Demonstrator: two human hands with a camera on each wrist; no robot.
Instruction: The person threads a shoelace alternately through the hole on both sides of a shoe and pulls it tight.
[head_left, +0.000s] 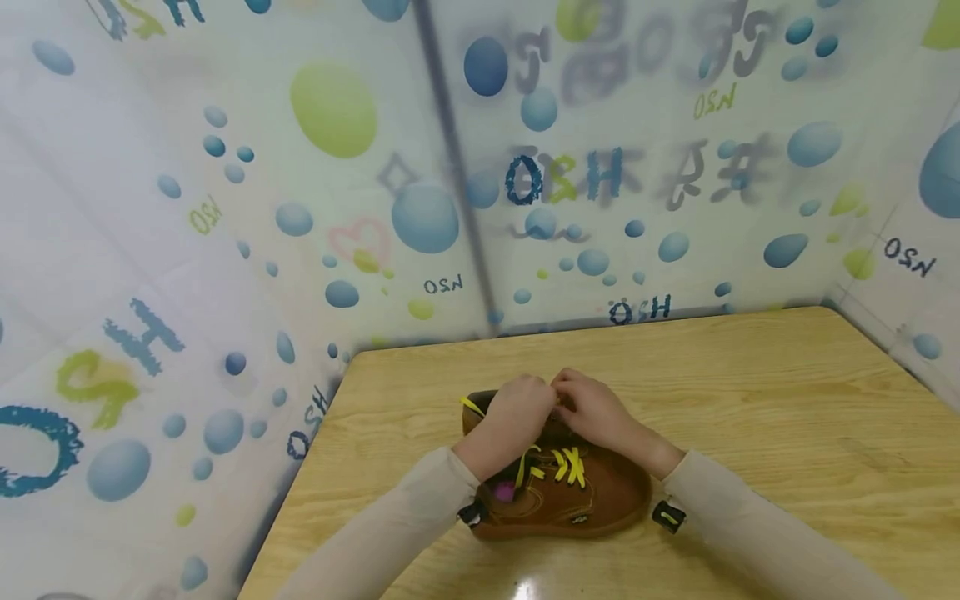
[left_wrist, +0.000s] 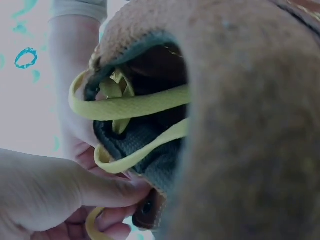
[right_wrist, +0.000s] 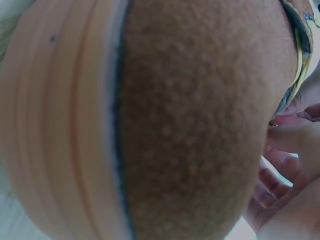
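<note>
A brown shoe point(head_left: 607, 492) with yellow lacing stands on the table, its toe to the right in the head view. At its far side my left hand point(head_left: 521, 408) pinches the yellow shoelace point(left_wrist: 131, 106) beside a brown eyelet flap point(left_wrist: 147, 210). That lace loops across the dark tongue and opening in the left wrist view. My right hand point(head_left: 596, 408) meets the left at the same edge, fingers bent. In the right wrist view the shoe's brown upper point(right_wrist: 195, 120) covers most of the picture, and what the right fingertips hold is hidden.
The shoe stands on a wood-grain table point(head_left: 750, 400). Behind and to the left hang pale sheets point(head_left: 247, 333) printed with blue and green drops. A purple patch point(head_left: 504, 492) shows at the shoe's near side. Black wrist units point(head_left: 667, 517) sit close to the shoe.
</note>
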